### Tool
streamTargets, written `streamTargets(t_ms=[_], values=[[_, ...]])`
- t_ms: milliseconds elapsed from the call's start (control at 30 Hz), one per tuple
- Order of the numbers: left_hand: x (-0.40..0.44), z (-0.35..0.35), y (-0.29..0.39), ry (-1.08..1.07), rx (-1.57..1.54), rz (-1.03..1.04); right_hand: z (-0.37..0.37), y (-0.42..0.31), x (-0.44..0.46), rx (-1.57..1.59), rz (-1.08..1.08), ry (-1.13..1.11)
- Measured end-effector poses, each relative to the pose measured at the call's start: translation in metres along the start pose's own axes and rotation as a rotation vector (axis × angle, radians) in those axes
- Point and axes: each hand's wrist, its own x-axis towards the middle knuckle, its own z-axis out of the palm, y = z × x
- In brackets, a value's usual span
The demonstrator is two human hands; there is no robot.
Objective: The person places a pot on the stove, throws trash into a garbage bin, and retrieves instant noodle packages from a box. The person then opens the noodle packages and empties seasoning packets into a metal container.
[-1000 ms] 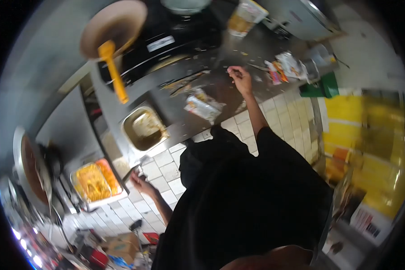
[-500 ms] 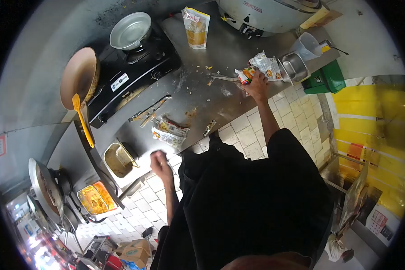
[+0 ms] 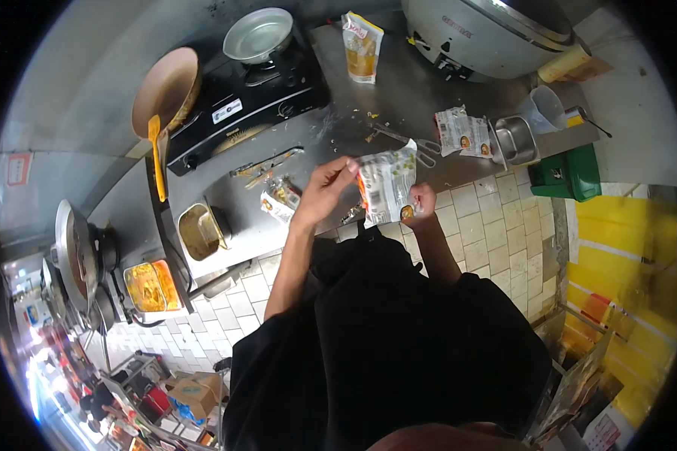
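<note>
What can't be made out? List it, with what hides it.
Head view:
Far side of the printed white rectangular packet between left hand and right hand: facing away.
Right end of the leftmost crumpled white packet on the grey counter: behind left wrist.
Top of the large round grey cooker: cut off by upper edge.
Black stove's white label: lettering too small.

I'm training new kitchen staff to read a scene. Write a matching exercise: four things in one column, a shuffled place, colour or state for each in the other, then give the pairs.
Things
1. Raised packet
2. Spatula
3. Bin
4. Silver pan

Place, colour or state
A. On the black stove
B. Yellow-orange
C. Held by the left hand and right hand
D. Green

Pairs: 1-C; 2-B; 3-D; 4-A
</note>
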Motion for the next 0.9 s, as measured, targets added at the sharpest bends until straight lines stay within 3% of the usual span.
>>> streamTargets(t_ms=[133,233,533,633,733,900], values=[[-0.024,-0.001,0.039,0.103,-0.027,-0.002,-0.024,0.013,0.011,-0.223,-0.047,0.045],[-0.034,-0.003,0.04,0.201,-0.074,-0.012,0.09,-0.034,0.02,-0.055,0.221,0.019],[-0.055,0.008,0.027,0.634,0.337,0.103,0.09,-0.026,0.055,-0.388,0.175,-0.011],[-0.052,0.011,0.014,0.749,0.208,0.27,0.151,-0.032,0.072,-0.897,-0.06,-0.005],[-0.054,0.012,0.022,0.803,0.239,0.203,0.204,-0.026,0.065,-1.44,-0.715,0.357],[-0.056,0.024,0.026,0.777,0.477,0.227,0.246,-0.022,0.072,-1.511,-0.619,0.094]])
